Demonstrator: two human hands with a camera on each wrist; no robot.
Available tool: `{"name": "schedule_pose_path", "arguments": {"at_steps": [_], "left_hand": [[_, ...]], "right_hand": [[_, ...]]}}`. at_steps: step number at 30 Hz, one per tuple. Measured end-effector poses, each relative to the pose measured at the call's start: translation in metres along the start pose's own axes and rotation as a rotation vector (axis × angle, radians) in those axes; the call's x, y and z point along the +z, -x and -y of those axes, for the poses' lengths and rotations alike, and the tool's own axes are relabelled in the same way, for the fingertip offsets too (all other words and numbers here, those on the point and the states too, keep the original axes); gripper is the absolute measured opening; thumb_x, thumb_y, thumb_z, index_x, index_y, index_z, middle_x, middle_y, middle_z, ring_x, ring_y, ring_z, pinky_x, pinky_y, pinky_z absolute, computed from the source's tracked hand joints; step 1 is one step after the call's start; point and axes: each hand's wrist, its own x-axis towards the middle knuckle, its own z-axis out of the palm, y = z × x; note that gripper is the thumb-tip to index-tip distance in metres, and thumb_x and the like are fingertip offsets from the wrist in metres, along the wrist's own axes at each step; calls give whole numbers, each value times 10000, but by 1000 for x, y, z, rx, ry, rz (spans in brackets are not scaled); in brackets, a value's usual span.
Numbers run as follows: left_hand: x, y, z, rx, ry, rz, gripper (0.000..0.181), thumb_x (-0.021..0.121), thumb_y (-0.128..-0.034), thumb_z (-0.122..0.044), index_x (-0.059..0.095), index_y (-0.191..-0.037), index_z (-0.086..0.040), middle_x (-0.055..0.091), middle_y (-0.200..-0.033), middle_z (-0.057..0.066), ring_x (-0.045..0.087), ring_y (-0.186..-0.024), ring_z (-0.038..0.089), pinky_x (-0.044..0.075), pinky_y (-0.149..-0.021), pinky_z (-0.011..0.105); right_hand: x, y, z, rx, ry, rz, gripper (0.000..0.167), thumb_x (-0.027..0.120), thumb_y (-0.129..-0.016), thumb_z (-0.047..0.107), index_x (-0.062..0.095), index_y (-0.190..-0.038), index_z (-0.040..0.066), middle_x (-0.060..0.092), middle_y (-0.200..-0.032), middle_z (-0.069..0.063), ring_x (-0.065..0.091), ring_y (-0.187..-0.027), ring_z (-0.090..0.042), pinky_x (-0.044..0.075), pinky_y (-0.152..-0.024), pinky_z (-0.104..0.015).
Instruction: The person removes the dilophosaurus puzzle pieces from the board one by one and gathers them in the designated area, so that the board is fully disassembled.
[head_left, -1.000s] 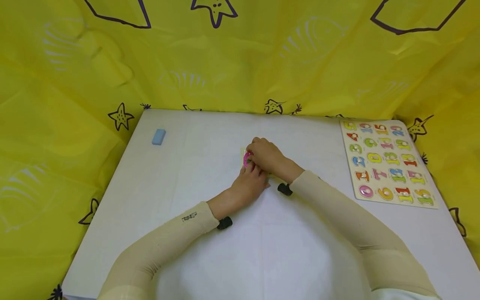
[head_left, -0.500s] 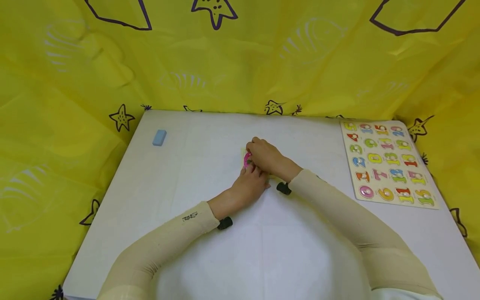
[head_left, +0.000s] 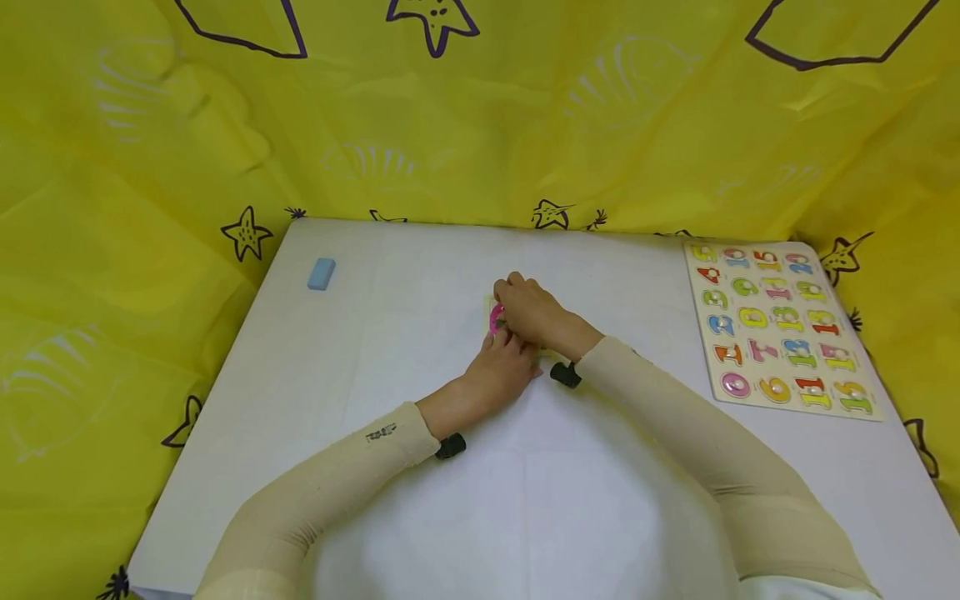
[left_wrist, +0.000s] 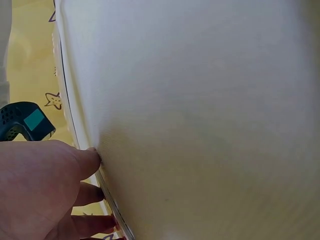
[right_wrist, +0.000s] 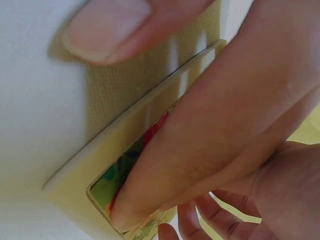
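Item inspected: a small puzzle board (right_wrist: 107,155), lying flat at about the middle of the counter (head_left: 420,258) and largely covered by both hands. The right wrist view shows its pale border and a printed panel (right_wrist: 106,192) in green and red; a bright pink part (head_left: 496,319) is visible beside the fingers in the head view.

Right hand (head_left: 532,311): over the board, wrist toward four o'clock. One finger lies across the printed panel, its tip at the panel's corner; the thumb stands apart from that finger. Whether the remaining fingers have hold of a piece cannot be determined.

Left hand (head_left: 500,373): at seven o'clock of the board, fingers extended and slightly spread, tips touching the near edge; no grip on any piece observed.

A black wrist camera (head_left: 452,446) is worn at the left wrist, a second black camera (head_left: 566,375) at the right. Both forearms wear beige sleeves (head_left: 330,479).

Outward from the puzzle board: a light blue block (head_left: 322,274) between nine and ten o'clock, well apart; a number board (head_left: 756,399) at three o'clock, near the counter's edge, bearing four columns of coloured numerals. A yellow curtain (head_left: 472,142) with star and fish drawings hangs at twelve o'clock and along both sides.
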Motion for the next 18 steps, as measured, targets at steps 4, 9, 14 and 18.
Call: {"name": "schedule_pose_path", "arguments": {"at_steps": [4,9,14,18], "left_hand": [[-1,0,0,2,4,7,538,508,-1117,-417,524,-1518,-59,519,-1549,157,472,-1390,381,515,-1093,522],[-1,-1,0,2,1,13,549,499,-1122,-413,504,-1541,-58,504,-1565,153,461,-1402,388,509,-1099,529],[1,-1,-1,-8,14,8,556,514,-1116,-417,504,-1547,-66,503,-1564,152,455,-1407,380,494,-1116,530],[1,-1,-1,-17,23,15,564,507,-1118,-421,488,-1561,-73,483,-1580,154,440,-1425,378,484,-1128,530]], "right_hand": [[-1,-1,1,10,1,11,204,579,-1060,81,576,-1250,6,548,-1212,-195,573,-1012,-365,551,-894,-469],[-2,-1,2,20,-3,30,226,604,-1050,88,548,-1256,14,532,-1203,-185,562,-1012,-363,548,-886,-488],[-4,0,3,34,-13,52,238,608,-1054,100,527,-1264,25,523,-1206,-176,555,-1038,-362,534,-909,-522],[-4,-1,2,39,-27,58,272,613,-1052,103,519,-1293,18,517,-1239,-184,547,-1064,-362,524,-936,-527]]}}
